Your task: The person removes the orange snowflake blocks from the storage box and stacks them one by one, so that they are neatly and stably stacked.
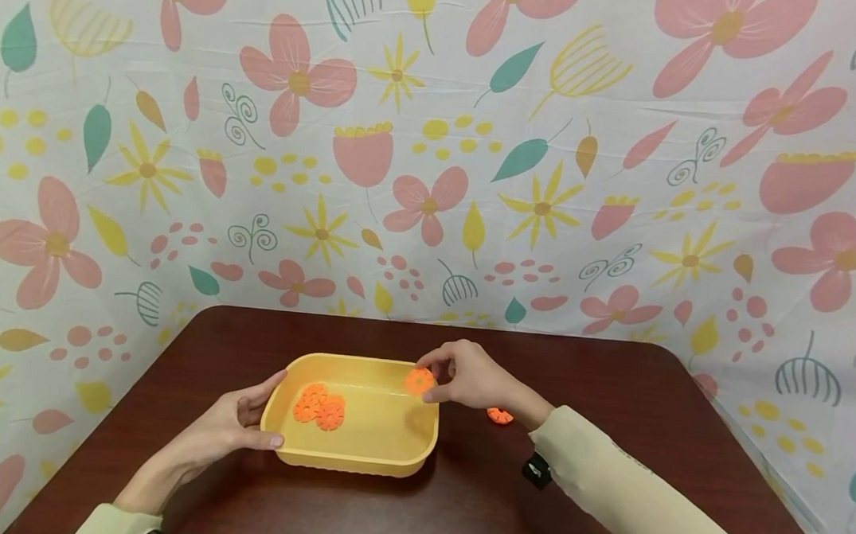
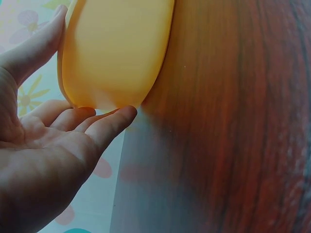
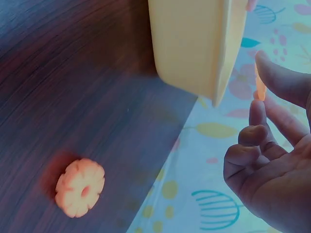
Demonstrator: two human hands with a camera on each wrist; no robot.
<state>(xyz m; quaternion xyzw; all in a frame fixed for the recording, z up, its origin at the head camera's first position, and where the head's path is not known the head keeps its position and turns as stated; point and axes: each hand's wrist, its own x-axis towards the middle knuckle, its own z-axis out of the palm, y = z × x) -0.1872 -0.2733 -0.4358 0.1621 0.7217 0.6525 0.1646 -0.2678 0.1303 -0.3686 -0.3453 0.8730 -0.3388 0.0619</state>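
Observation:
A yellow rectangular tray with rounded corners stands on the dark table. My left hand holds its left end, the thumb at the near corner and the fingers along the end; in the left wrist view, fingertips touch the end wall. Above the tray's right end, my right hand pinches an orange notched disc between thumb and fingers. Overlapping orange discs lie inside the tray towards the left. Another orange disc rests on the table under my right wrist, partly hidden in the head view.
The brown wooden table extends on both sides of the tray. A white cloth with a floral pattern hangs behind the table and along its sides.

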